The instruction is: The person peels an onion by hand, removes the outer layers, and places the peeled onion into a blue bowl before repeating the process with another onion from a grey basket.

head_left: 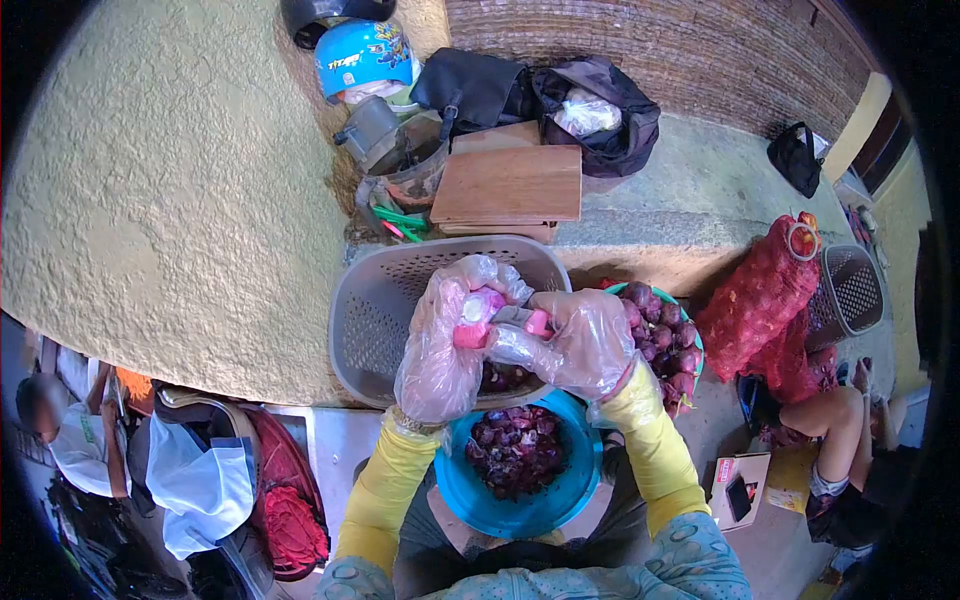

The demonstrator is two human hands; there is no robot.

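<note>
My left hand (450,335), in a clear plastic glove, is closed around a peeled pinkish onion (481,305) above the grey perforated basket (350,345). Close against it, my right hand (575,335), gloved the same way, has its fingers curled round a small pink-handled tool (537,322); its blade is not clear. Below both hands a blue basin (520,515) holds red onion skins and pieces (515,450). Whole red onions (660,335) fill a green-rimmed container to the right of my right hand.
Red mesh sacks (755,300) and a dark crate (850,290) stand at the right. Wooden boards (510,185), bags (600,110) and a blue helmet (365,55) lie on the ledge. One person (85,440) is at the left, another (840,430) at the right.
</note>
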